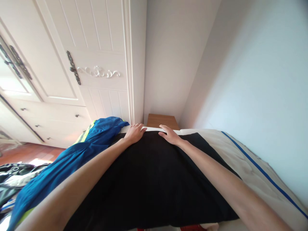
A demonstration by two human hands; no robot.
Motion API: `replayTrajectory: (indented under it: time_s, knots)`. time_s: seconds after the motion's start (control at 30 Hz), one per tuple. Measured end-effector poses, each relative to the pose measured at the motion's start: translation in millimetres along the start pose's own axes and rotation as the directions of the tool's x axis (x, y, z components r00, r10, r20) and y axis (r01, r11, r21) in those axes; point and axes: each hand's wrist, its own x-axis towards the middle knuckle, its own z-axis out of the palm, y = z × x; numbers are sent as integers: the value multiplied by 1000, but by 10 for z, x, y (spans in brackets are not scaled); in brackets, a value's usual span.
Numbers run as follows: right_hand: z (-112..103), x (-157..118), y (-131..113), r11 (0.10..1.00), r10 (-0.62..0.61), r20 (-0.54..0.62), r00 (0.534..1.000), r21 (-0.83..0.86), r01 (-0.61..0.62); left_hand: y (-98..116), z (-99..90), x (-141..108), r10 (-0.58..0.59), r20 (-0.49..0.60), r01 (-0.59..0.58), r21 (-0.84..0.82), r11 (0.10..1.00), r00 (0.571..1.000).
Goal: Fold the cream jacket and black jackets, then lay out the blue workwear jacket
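Observation:
A black cloth (156,179) lies spread out over the bed, its kind of garment not clear. At its far edge my left hand (135,132) rests with the fingers stretched forward and the thumb apart. My right hand (169,134) is at the same far edge, a little to the right, fingers extended and thumb spread. Neither hand grips anything that I can see. Beside my left forearm lies a blue garment (84,154) with yellow-green and grey stripes, running along the bed's left side.
Under the cloth is a beige mattress (231,154) with blue piping, against the pale wall (252,80). A white wardrobe (103,38) stands at the left. Beyond the bed is a small brown wooden cabinet (162,121). Mixed clothes (21,178) are heaped at lower left.

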Motion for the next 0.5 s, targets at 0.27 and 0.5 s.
replayTrajectory:
  time_s: [0.27, 0.5]
  knots:
    - [178, -111, -19, 996, -72, 218, 973, -28, 80, -49, -351, -1272, 232, 218, -228, -46, 973, 948]
    - [63, -107, -131, 996, -22, 240, 970, -75, 41, -293, -251, -1670, 266, 292, -236, -135, 962, 919]
